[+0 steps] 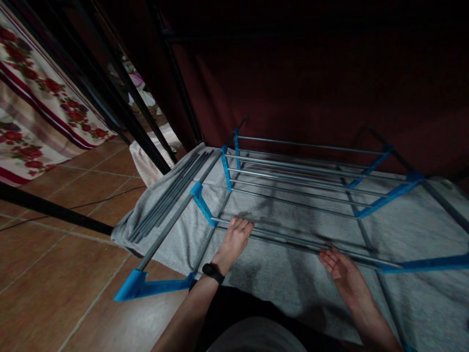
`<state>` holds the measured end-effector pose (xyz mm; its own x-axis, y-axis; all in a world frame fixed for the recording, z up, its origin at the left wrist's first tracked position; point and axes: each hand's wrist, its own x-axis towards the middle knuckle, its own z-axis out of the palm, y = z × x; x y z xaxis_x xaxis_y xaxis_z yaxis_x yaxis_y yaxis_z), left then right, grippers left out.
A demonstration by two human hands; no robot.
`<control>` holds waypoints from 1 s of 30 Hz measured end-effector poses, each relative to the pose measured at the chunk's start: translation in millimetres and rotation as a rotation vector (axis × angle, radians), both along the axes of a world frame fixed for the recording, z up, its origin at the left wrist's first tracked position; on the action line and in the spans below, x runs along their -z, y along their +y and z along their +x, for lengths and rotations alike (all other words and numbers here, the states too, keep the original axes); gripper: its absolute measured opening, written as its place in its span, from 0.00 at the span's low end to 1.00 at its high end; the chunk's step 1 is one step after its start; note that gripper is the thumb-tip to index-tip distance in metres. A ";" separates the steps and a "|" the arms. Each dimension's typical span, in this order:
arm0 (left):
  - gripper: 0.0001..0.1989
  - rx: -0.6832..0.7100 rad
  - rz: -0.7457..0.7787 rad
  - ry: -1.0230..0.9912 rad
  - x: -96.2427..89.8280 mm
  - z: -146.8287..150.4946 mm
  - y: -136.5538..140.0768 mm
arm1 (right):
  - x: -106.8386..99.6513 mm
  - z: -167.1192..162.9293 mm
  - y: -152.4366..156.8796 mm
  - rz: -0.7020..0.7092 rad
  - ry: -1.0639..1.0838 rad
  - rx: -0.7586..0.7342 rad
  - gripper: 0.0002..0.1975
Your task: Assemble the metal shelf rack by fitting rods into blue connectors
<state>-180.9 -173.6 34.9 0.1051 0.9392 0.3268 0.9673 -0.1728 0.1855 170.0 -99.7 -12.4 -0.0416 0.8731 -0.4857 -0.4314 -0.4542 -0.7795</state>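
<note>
A partly assembled rack of grey metal tubes with blue plastic brackets (202,205) lies on a grey blanket (278,283). My left hand (238,237), with a black band on its wrist, is closed over the near metal rod (289,238) close to its left end. Further right, my right hand (340,269) is turned palm up, its thumb and curled fingers on the same rod. The rod's left end meets a blue bracket, and its right end lies by another blue bracket (425,263). Several thinner rods (300,186) span the rack's far part.
Several loose grey tubes (172,198) lie at the blanket's left side. Black metal posts (137,132) stand at the left, before a floral cloth (44,98). A dark red wall (293,88) rises behind. Brown floor tiles (91,264) and a thin cable (98,201) are at the left.
</note>
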 end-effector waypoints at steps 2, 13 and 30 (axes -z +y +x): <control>0.12 -0.003 -0.013 0.002 -0.7 0.2 0.3 | 0.7 0.6 -0.1 0.011 -0.002 -0.008 0.16; 0.12 0.010 0.032 -0.026 6.0 -1.2 -0.6 | 2.1 0.7 -0.6 0.034 -0.025 -0.011 0.16; 0.11 0.028 -0.005 0.000 -1.2 -4.0 0.1 | -3.7 -1.9 -3.6 0.041 -0.045 -0.004 0.16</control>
